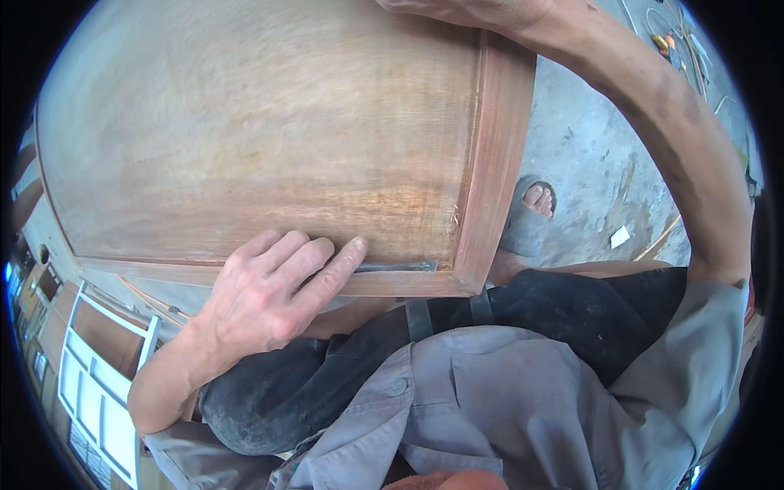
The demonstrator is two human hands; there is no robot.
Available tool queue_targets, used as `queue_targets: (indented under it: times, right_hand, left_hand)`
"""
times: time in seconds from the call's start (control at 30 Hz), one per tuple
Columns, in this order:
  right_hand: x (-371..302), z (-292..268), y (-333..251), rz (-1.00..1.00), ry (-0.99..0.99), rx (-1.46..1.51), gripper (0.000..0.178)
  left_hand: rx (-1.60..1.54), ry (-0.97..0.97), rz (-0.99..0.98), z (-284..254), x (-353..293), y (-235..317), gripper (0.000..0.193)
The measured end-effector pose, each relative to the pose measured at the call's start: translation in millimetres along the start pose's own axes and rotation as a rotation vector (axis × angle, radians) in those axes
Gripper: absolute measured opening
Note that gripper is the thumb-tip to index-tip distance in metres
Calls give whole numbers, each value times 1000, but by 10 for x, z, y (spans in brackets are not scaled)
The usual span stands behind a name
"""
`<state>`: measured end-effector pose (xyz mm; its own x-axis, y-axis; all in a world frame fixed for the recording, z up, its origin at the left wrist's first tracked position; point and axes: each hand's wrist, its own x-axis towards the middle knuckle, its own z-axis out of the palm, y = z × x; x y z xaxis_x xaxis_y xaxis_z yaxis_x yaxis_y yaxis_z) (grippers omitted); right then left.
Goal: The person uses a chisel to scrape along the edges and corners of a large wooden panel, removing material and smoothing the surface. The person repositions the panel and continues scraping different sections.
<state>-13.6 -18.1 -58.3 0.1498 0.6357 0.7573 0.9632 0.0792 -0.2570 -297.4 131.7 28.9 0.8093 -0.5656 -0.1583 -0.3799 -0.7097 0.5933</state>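
A wooden panel (269,122) with a raised reddish frame (494,155) lies tilted in front of me, its near corner above my lap. My left hand (282,282) is at the near edge, its fingers bent over the frame and the index finger stretched farthest right. From under that hand a narrow flat metal blade, like a chisel's (400,266), runs along the inner edge of the near frame strip toward the corner. Its handle is hidden. My right hand (474,10) rests on the panel's far right part, cut off by the picture's top, so its fingers are mostly out of sight.
Small wood shavings (454,216) lie by the right frame strip. My sandalled foot (535,204) stands on the grey concrete floor (588,155). A white scrap (621,237) and cables (694,57) are to the right. A white metal frame (98,392) stands at lower left.
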Motion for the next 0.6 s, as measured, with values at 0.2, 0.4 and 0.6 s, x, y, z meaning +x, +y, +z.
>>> queue_targets:
  times: [0.2,0.4,0.6]
  right_hand:
    - [7,-32,-5,47,-63,21,11]
    - [-7,21,25,65,-48,23,11]
    - [7,61,-5,53,-70,23,11]
  left_hand:
    - [123,37,59,-7,-99,23,45]
    - [170,10,93,-7,-95,25,59]
    - [183,21,47,68,-99,28,64]
